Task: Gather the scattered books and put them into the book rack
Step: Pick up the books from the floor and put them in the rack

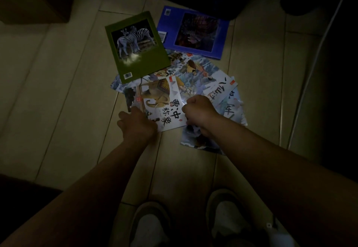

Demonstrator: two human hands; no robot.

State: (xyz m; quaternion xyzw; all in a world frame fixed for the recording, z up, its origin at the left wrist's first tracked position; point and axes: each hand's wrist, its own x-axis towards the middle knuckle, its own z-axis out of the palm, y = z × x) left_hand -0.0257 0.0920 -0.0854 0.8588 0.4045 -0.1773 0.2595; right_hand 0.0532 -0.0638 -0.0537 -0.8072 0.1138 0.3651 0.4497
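Two soft slippers (151, 224) stand on smooth floor tiles (58, 91). The left hand (136, 123) and right hand (197, 111) each curl around a side of the thin, shiny elephant book (167, 109).

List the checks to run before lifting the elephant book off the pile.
1. Left hand at the left edge of the elephant book: ok.
2. Right hand at its right edge: ok.
3. Grip closed on the cover: cannot tell, hidden.
4. Green zebra book clear of it: cannot tell, too dark.
5. Sight of the book rack: not ok, out of view.
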